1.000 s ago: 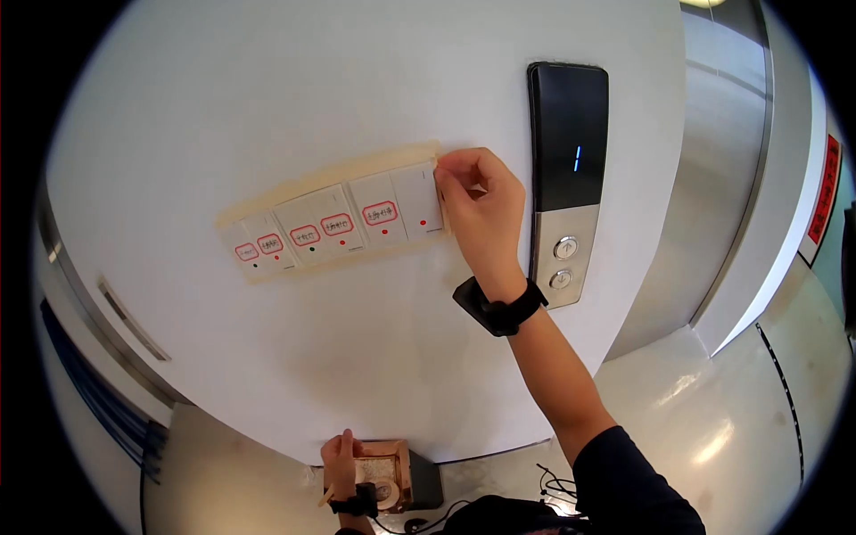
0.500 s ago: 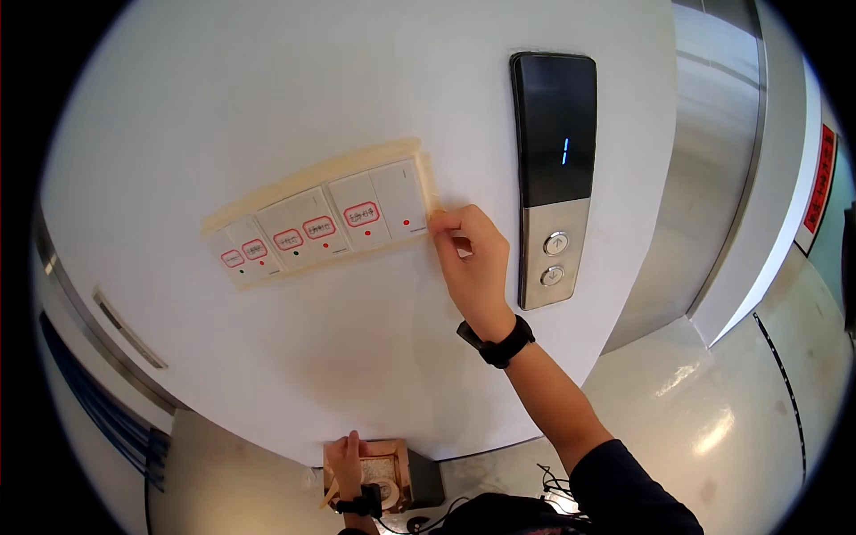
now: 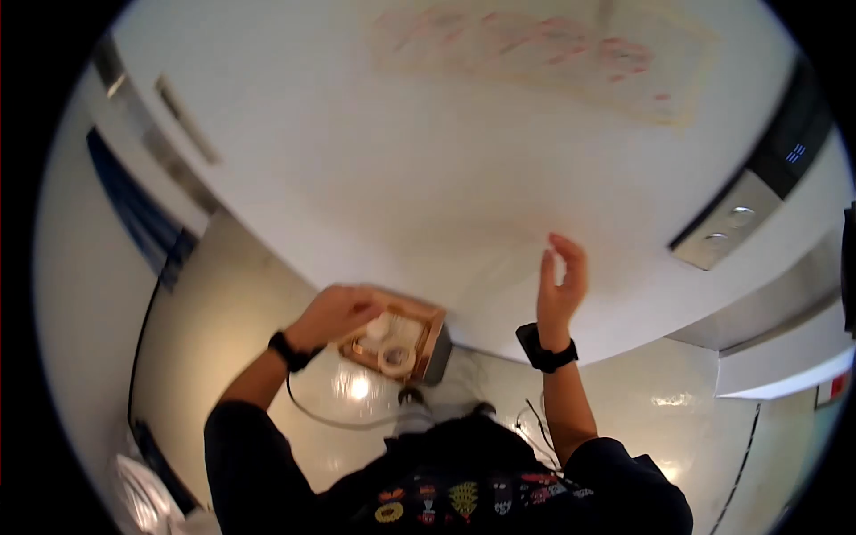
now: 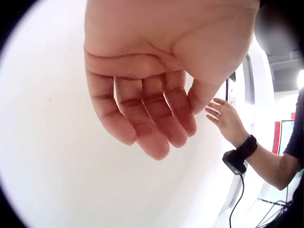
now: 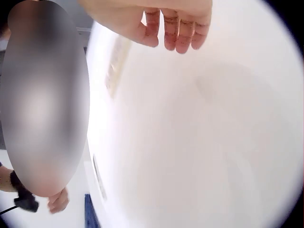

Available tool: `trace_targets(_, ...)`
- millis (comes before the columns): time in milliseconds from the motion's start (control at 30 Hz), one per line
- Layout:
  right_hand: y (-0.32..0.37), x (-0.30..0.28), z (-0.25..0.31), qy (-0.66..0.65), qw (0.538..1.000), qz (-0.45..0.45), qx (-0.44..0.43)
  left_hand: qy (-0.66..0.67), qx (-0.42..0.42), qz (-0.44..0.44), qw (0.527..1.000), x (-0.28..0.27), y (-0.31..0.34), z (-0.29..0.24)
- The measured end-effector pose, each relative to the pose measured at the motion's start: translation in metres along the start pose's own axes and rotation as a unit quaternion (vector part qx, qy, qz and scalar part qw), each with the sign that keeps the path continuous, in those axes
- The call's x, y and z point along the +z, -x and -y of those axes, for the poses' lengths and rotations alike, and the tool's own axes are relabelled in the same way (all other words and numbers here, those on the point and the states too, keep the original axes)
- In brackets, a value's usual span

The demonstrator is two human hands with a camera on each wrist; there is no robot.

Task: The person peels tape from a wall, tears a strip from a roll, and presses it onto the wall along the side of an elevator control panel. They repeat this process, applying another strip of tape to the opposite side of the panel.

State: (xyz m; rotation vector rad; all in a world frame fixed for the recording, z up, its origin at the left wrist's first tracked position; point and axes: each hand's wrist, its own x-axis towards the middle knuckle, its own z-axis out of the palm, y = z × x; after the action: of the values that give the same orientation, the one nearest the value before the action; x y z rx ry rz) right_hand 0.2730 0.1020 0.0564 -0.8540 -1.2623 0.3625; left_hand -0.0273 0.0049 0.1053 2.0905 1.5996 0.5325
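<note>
My left hand hovers just above a copper-coloured box on the floor, partly covering it in the head view. In the left wrist view its fingers bend loosely, with nothing in them. Out in front of the white wall is my right hand, its fingers relaxed and empty in the right wrist view. Higher on the wall, blurred, runs a row of white switch plates with red-framed labels. Pale yellow masking tape borders the plates. A tape roll lies in the box.
A lift call panel with two round buttons is mounted at right. A narrow slotted fitting sits on the wall's left side. Dark blue strands hang at far left. Cables trail near my body.
My right hand has left the tape at the switch plates' right edge and come down, its pinch loosened. The head view has tilted downward. My left hand has shifted over the box.
</note>
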Motion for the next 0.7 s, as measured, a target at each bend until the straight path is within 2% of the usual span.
trace_targets(67,0.075,0.015,-0.049,0.025,0.978,0.182,0.097,-0.018,-0.024,0.059,0.998,0.018,0.005,0.034)
trace_targets(133,0.15,0.024,-0.091,0.021,0.919,0.347,0.185,-0.017,-0.107,0.067,0.992,0.046,0.012,0.08)
trace_targets(167,0.184,0.023,-0.113,0.022,0.885,0.414,0.213,0.021,-0.123,0.014,0.992,0.07,0.021,0.103)
trace_targets(233,0.234,0.012,-0.153,0.05,0.81,0.543,0.214,0.095,-0.145,-0.101,0.98,0.12,0.034,0.149)
trace_targets(267,0.251,0.006,-0.166,0.067,0.765,0.603,0.216,0.145,-0.182,-0.087,0.969,0.142,0.04,0.169)
trace_targets(367,0.281,-0.007,-0.178,0.167,0.683,0.682,0.198,0.263,-0.273,-0.029,0.925,0.195,0.062,0.213)
trace_targets(467,0.299,-0.016,-0.176,0.264,0.595,0.731,0.206,0.231,-0.292,0.006,0.928,0.266,0.097,0.285)
trace_targets(500,0.299,-0.013,-0.171,0.289,0.575,0.737,0.207,0.174,-0.315,0.038,0.932,0.273,0.1,0.292)
trace_targets(600,0.307,0.003,-0.158,0.315,0.576,0.729,0.192,0.146,-0.358,0.076,0.919,0.291,0.11,0.306)
trace_targets(700,0.315,0.043,-0.142,0.32,0.548,0.754,0.167,0.083,-0.326,0.028,0.941,0.315,0.116,0.309)
